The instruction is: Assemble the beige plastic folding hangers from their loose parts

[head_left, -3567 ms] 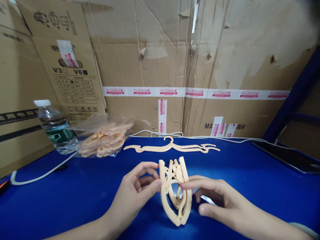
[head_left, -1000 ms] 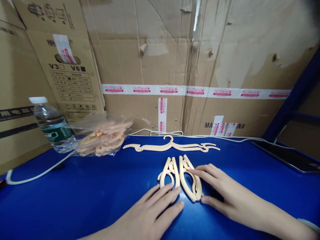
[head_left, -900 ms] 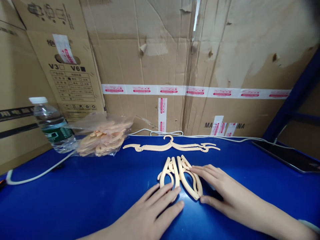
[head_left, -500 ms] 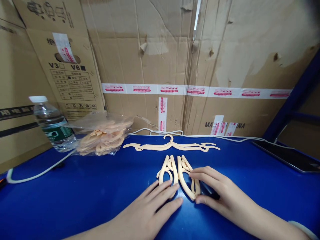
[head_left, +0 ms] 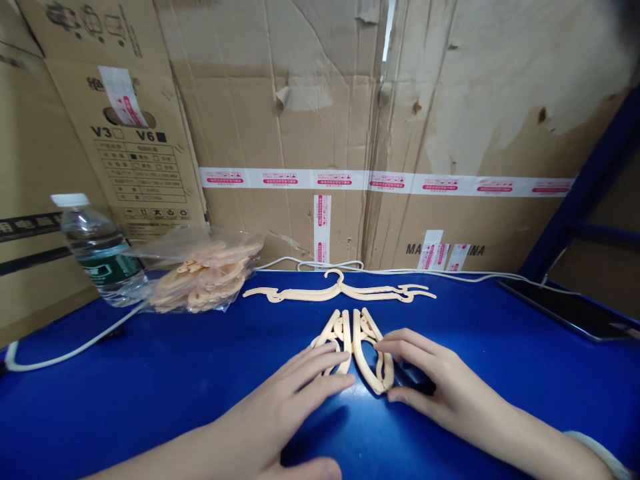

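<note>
Two folded cream plastic hanger pieces lie side by side on the blue table, the left piece and the right piece. My left hand stretches over the left piece, fingers extended and thumb well apart, covering its lower part. With curved fingers at its outer side and the thumb by its lower end, my right hand holds the right piece. Behind them lies an unfolded hanger of the same colour, its hook pointing away from me.
A clear plastic bag full of similar pieces sits at the left, beside a water bottle. Cardboard walls the back. A white cable runs along the rear edge to a dark flat device at the right.
My left hand has lifted slightly off the left piece, and its thumb has swung down and away from the fingers. The right hand stays at its piece. The view has shifted slightly.
</note>
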Demonstrator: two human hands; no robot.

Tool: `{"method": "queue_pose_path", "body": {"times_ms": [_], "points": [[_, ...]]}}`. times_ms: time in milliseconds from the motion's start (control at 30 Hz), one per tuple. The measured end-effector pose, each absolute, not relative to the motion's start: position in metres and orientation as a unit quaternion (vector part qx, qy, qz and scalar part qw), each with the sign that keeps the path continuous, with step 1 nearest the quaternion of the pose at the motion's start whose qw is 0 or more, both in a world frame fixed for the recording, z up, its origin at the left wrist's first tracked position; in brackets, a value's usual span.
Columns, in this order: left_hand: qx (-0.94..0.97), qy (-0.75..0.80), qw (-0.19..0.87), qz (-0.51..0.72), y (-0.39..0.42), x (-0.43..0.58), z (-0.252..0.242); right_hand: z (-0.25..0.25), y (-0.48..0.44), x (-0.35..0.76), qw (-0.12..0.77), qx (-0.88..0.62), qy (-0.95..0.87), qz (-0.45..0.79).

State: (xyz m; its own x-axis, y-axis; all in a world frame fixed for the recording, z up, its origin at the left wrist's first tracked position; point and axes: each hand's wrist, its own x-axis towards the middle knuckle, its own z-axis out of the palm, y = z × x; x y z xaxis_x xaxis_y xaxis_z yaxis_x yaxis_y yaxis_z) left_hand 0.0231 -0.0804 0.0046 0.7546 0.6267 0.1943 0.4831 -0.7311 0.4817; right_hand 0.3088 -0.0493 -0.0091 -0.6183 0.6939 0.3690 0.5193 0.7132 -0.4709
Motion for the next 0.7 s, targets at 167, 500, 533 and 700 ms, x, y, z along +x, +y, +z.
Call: {"method": "queue_pose_path", "body": {"times_ms": [167, 500, 533, 700], "points": [[0.885, 0.337, 0.206, 0.248, -0.074, 0.023, 0.002, -0.007, -0.050, 0.310, 0.249, -0.334, -0.894, 0.164], [0.917, 0.307, 0.129, 0.219, -0.074, 0.027, -0.003, -0.006, -0.049, 0.311, 0.186, -0.319, -0.919, 0.139], [0.917, 0.311, 0.126, 0.216, -0.074, 0.026, -0.004, -0.006, -0.049, 0.311, 0.178, -0.321, -0.920, 0.136], [0.913, 0.329, 0.123, 0.207, -0.074, 0.026, -0.007, -0.003, -0.052, 0.311, 0.149, -0.327, -0.924, 0.130]]}}
